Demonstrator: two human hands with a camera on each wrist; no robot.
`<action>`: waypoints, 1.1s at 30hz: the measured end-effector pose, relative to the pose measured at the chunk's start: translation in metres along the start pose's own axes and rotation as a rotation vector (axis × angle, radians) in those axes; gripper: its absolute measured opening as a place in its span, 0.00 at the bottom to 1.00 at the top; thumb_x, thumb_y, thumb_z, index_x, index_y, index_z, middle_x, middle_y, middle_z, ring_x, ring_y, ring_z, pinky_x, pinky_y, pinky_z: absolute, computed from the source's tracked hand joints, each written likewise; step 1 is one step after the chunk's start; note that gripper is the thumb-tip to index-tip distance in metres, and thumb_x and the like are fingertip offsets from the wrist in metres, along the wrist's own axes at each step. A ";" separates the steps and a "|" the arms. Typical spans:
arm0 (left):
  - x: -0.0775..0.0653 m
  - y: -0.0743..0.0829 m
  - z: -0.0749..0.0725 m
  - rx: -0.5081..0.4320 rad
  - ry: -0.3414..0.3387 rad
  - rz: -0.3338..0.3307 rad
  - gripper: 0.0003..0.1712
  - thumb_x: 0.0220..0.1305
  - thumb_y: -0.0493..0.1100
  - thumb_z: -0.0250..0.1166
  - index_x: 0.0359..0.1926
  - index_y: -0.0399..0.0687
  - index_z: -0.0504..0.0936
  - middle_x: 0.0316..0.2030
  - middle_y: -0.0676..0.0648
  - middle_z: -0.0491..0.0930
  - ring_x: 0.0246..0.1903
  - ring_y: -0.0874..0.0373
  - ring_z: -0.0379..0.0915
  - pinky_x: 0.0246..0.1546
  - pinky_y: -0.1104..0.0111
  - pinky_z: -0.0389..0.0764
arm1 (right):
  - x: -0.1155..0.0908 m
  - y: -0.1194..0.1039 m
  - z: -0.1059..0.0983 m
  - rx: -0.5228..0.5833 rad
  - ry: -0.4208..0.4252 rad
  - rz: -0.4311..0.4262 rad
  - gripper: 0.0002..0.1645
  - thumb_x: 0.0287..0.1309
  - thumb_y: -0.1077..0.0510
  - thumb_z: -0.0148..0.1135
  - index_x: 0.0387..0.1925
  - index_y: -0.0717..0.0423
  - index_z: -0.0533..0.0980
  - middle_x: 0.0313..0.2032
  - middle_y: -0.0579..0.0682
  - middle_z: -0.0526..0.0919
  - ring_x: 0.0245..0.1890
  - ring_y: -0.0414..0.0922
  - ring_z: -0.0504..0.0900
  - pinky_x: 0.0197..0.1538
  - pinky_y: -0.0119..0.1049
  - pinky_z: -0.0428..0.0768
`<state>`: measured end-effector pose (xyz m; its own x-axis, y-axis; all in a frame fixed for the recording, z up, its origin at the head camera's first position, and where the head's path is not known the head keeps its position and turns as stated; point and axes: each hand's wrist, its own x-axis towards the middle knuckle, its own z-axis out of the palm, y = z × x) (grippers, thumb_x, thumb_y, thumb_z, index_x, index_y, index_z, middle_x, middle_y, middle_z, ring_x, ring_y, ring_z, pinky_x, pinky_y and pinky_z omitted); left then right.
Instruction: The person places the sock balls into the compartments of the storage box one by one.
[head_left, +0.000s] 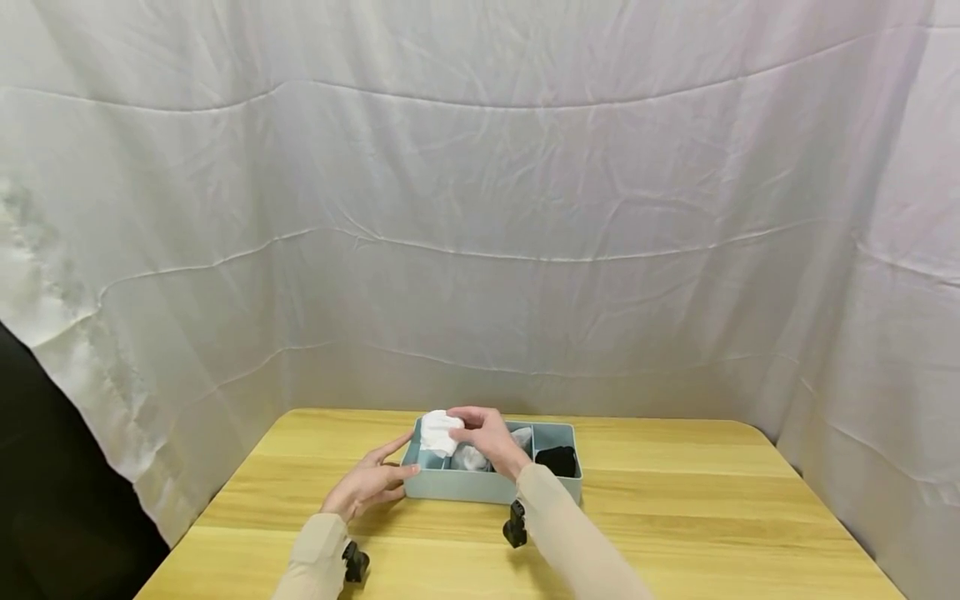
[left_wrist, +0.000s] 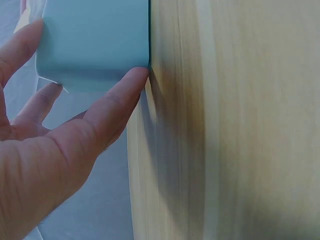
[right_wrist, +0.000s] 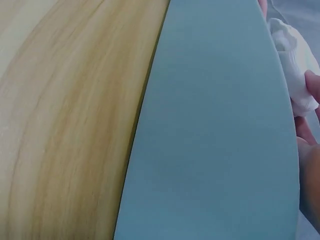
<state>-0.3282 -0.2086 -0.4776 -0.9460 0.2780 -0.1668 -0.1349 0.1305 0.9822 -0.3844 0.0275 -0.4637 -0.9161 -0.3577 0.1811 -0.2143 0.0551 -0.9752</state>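
A long pale-blue divided box [head_left: 465,486] stands on the table. My right hand [head_left: 491,437] reaches over it and pinches a rolled white sock [head_left: 441,433] between thumb and fingers, above the left compartment. At the right edge of the right wrist view, the ribbed white sock shows beyond the box wall [right_wrist: 215,120], with fingertips on it. My left hand [head_left: 367,482] rests at the box's left end, its fingers spread over the corner. In the left wrist view one fingertip [left_wrist: 137,75] touches the lower corner and another lies near the rim.
Grey bundles [head_left: 470,458] lie in the middle of the box, partly behind my right hand. A black bundle [head_left: 557,461] fills part of the right compartment. The wooden table [head_left: 697,500] extends on both sides, with pale curtains [head_left: 525,317] behind it.
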 end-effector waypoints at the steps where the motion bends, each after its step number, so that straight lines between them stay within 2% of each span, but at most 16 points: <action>1: 0.000 0.000 0.000 0.000 0.002 0.002 0.47 0.62 0.44 0.69 0.77 0.57 0.54 0.68 0.22 0.55 0.61 0.37 0.70 0.62 0.40 0.69 | 0.001 0.000 0.000 -0.003 0.001 0.001 0.20 0.60 0.63 0.66 0.55 0.58 0.80 0.51 0.57 0.84 0.43 0.41 0.82 0.51 0.43 0.83; 7: 0.001 0.002 -0.001 0.004 0.010 0.001 0.46 0.63 0.44 0.69 0.77 0.57 0.55 0.71 0.22 0.49 0.64 0.32 0.64 0.62 0.40 0.69 | 0.002 0.000 0.001 -0.003 -0.019 0.005 0.19 0.62 0.62 0.64 0.55 0.58 0.80 0.54 0.58 0.83 0.50 0.47 0.83 0.54 0.42 0.83; 14: 0.001 0.001 0.002 0.002 -0.003 0.000 0.47 0.63 0.43 0.69 0.77 0.58 0.54 0.71 0.23 0.49 0.65 0.33 0.64 0.62 0.40 0.68 | -0.003 0.000 -0.004 0.028 -0.030 0.001 0.19 0.65 0.63 0.61 0.57 0.60 0.78 0.58 0.65 0.78 0.57 0.57 0.79 0.58 0.47 0.80; 21: 0.002 0.002 0.004 0.004 -0.020 0.005 0.47 0.64 0.43 0.68 0.77 0.57 0.53 0.71 0.23 0.49 0.65 0.33 0.64 0.63 0.38 0.66 | -0.010 -0.003 -0.015 -0.023 0.004 -0.011 0.18 0.66 0.59 0.61 0.55 0.57 0.80 0.58 0.64 0.79 0.55 0.51 0.81 0.59 0.44 0.80; 26: 0.003 0.006 0.003 0.030 -0.024 0.009 0.47 0.65 0.42 0.66 0.78 0.56 0.50 0.68 0.23 0.55 0.62 0.38 0.69 0.63 0.39 0.67 | -0.017 -0.006 -0.029 -0.044 0.020 -0.019 0.17 0.66 0.58 0.61 0.55 0.55 0.80 0.58 0.63 0.79 0.56 0.52 0.80 0.61 0.48 0.78; 29: 0.001 0.009 0.003 0.052 -0.010 0.012 0.46 0.66 0.41 0.65 0.78 0.55 0.49 0.67 0.24 0.57 0.59 0.42 0.71 0.62 0.41 0.69 | -0.022 -0.008 -0.037 -0.071 0.022 -0.022 0.17 0.67 0.58 0.60 0.55 0.54 0.80 0.58 0.63 0.79 0.57 0.53 0.79 0.61 0.49 0.77; 33: -0.003 0.011 0.006 0.098 0.040 0.000 0.45 0.66 0.40 0.63 0.78 0.56 0.50 0.66 0.25 0.59 0.57 0.43 0.71 0.59 0.44 0.74 | -0.032 -0.008 -0.050 -0.176 0.023 -0.024 0.16 0.68 0.58 0.59 0.55 0.52 0.80 0.58 0.60 0.80 0.57 0.52 0.79 0.60 0.48 0.78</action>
<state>-0.3248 -0.2028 -0.4667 -0.9571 0.2403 -0.1619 -0.1078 0.2234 0.9688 -0.3699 0.0848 -0.4554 -0.9171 -0.3397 0.2089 -0.2904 0.2099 -0.9336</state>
